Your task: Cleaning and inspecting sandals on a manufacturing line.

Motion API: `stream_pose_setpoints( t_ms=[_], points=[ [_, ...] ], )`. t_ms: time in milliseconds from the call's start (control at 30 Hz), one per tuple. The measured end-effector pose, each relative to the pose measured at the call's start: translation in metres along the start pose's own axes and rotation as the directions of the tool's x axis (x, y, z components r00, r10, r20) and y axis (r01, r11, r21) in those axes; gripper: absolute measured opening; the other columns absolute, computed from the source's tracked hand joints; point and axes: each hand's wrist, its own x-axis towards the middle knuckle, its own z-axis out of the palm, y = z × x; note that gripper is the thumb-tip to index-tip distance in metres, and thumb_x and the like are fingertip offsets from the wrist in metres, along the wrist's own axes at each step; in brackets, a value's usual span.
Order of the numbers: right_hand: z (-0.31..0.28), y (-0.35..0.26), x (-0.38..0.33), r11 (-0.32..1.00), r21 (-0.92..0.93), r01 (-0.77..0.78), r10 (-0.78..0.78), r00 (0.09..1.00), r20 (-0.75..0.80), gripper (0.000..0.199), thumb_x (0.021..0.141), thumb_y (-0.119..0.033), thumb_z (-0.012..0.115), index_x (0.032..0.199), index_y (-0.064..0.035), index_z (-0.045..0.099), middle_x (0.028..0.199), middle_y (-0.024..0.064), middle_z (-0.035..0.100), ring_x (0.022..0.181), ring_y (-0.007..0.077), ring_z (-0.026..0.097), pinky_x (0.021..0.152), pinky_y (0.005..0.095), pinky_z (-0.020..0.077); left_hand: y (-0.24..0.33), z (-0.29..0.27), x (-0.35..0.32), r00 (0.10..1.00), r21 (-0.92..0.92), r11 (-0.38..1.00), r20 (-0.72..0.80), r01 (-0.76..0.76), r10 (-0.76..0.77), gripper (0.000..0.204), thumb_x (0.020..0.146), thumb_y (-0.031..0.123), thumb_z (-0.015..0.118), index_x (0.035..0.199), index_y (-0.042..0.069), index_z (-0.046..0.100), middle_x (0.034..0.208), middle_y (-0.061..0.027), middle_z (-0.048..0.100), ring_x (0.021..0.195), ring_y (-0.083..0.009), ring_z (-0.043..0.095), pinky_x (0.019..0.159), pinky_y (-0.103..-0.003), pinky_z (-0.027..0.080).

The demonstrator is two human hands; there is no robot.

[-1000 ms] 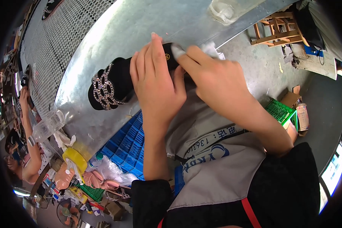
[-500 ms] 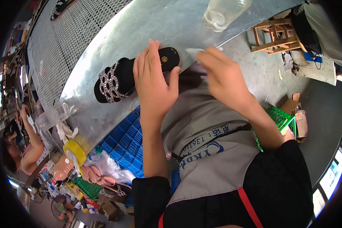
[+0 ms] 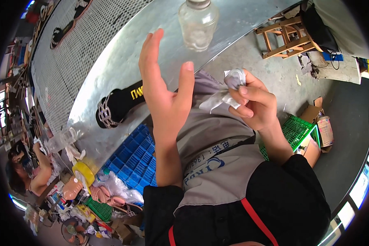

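Note:
A black sandal [image 3: 125, 100] with sparkling cut-out straps lies on the metal tabletop [image 3: 129, 53], its toe toward the left. Over its heel end hovers my left hand [image 3: 166, 92], fingers stretched up and thumb spread apart, with nothing in it; the hand hides part of the sole. My right hand [image 3: 258, 100] pinches a crumpled white cloth [image 3: 229, 88] in front of the grey apron [image 3: 229, 172], off the table's edge. Beyond my left hand stands a clear bottle [image 3: 198, 28] with some whitish contents.
More sandals [image 3: 61, 35] lie on a perforated conveyor [image 3: 90, 45] at the far left. A clear container [image 3: 61, 139] and yellow tape [image 3: 84, 174] sit at the table's left end. A blue crate [image 3: 135, 158] is below, a wooden stool [image 3: 287, 39] far right. Another person [image 3: 39, 172] is at left.
My left hand has come up off the sandal and opened. The right hand, with the cloth, has moved lower and away from the sandal's heel. The whole view has shifted somewhat.

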Motion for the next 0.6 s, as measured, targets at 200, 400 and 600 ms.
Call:
stream_pose_setpoints(
  t_ms=[200, 400, 600],
  points=[
    [0.000, -0.028, -0.006, 0.977, -0.212, -0.034, 0.045, 0.998, 0.046, 0.025, 0.100, -0.014, 0.060, 0.119, 0.0011, 0.065, 0.084, 0.0046, 0.058, 0.054, 0.0062, 0.039, 0.049, 0.0230, 0.0293, 0.037, 0.016, -0.011, 0.974, -0.217, 0.953, 0.126, 0.210, -0.186, 0.039, 0.091, 0.003, 0.067, 0.129, -0.002, 0.063, 0.127, -0.0167, 0.065, 0.110, -0.0309, 0.062, 0.094, -0.039, 0.051],
    [-0.024, -0.038, 0.004, 0.625, -0.745, 0.235, 0.114, 0.916, 0.385, 0.012, 0.096, -0.008, 0.071, 0.100, 0.0015, 0.064, 0.104, 0.0067, 0.062, 0.094, 0.0164, 0.057, 0.080, 0.0303, 0.0445, 0.032, 0.013, -0.020, 0.889, -0.152, 0.982, 0.457, 0.110, -0.029, 0.025, 0.087, 0.000, 0.071, 0.112, 0.002, 0.073, 0.108, -0.0108, 0.069, 0.093, -0.0279, 0.065, 0.081, -0.035, 0.053],
    [-0.025, -0.031, 0.009, 0.640, -0.745, 0.189, 0.103, 0.939, 0.327, 0.015, 0.095, -0.009, 0.072, 0.106, 0.0006, 0.068, 0.110, 0.0082, 0.064, 0.100, 0.0171, 0.059, 0.085, 0.0303, 0.0462, 0.020, 0.013, -0.029, 0.902, -0.005, 1.000, 0.431, 0.013, -0.010, 0.014, 0.083, 0.000, 0.074, 0.096, 0.004, 0.070, 0.104, -0.0082, 0.070, 0.094, -0.0282, 0.065, 0.079, -0.036, 0.053]
  ],
)
